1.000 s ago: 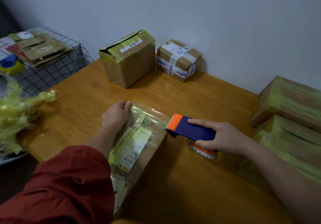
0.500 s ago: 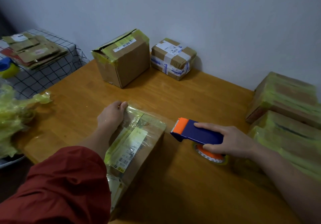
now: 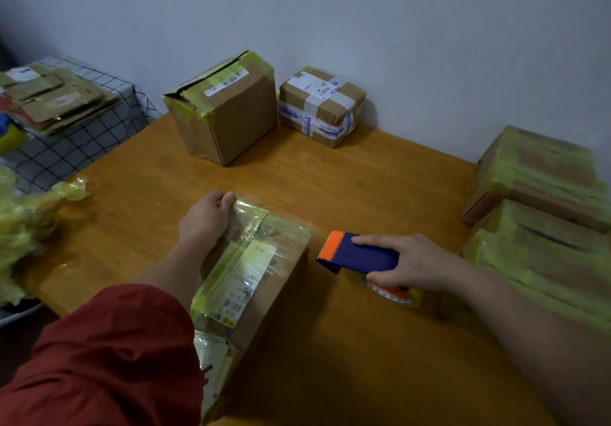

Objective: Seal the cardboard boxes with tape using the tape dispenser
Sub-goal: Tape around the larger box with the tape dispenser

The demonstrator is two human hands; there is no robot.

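A long cardboard box (image 3: 264,280) with yellow-green tape and a white label lies on the wooden table (image 3: 347,343) in front of me. My left hand (image 3: 206,219) presses on its far left corner, fingers curled over the clear tape there. My right hand (image 3: 413,265) grips a blue and orange tape dispenser (image 3: 353,253), held just to the right of the box and apart from it. The orange blade end points at the box. The tape roll (image 3: 393,295) shows under my hand.
Two boxes stand at the back by the wall: a brown one with yellow tape (image 3: 224,108) and a smaller one with white tape (image 3: 322,105). Stacked taped boxes (image 3: 542,214) fill the right edge. Crumpled yellow tape (image 3: 23,227) lies left, flattened cardboard (image 3: 56,95) on a checked cloth.
My right hand has drawn the tape dispenser to the right, away from the box's edge. My left hand stays on the box corner.
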